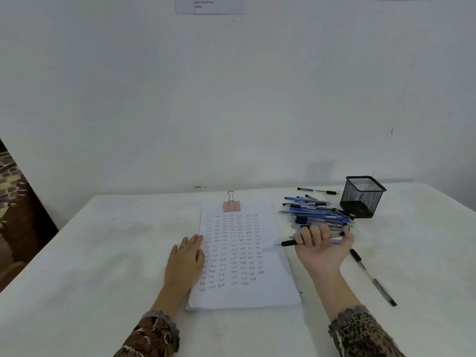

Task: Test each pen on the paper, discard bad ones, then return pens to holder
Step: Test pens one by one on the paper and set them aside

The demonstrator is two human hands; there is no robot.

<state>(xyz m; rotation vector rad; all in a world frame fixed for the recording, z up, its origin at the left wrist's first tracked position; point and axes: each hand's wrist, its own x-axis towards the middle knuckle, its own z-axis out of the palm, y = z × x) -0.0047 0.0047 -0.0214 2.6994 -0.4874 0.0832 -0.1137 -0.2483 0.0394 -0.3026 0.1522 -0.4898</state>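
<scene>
Head view: the left hand lies flat, fingers spread, on the left edge of the paper, likely to stop the sheet sliding. The right hand has its grip curled around a black-tipped pen, pointing toward the paper, probably for the next test. The paper, held by a pink binder clip, is nearly filled with rows of small scribbled words. The pen pile lies just beside the empty mesh holder on the bench.
</scene>
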